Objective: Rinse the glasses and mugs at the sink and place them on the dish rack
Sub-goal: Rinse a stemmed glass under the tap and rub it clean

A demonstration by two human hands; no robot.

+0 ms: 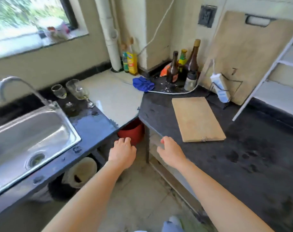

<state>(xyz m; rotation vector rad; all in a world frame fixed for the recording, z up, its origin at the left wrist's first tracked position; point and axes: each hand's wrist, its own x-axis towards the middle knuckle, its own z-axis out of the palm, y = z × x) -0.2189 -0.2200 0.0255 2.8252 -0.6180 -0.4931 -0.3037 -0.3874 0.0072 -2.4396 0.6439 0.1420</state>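
Left hand (pixel 123 149) and right hand (pixel 170 150) out front, fingers loosely curled, holding nothing, hovering off the surface (pixel 95 124) edge, glasses (pixel 83 93) standing upright just right of the sink (pixel 73 131), board (pixel 197 119) lying further right

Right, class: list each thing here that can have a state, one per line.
Tap: no water running.
Sink: no dishes inside.
Glasses: upright beside the sink.
Left hand: open, holds nothing.
Right hand: open, holds nothing.
Small board: lying flat.
Large board: leaning on the wall.
Cloth: crumpled.
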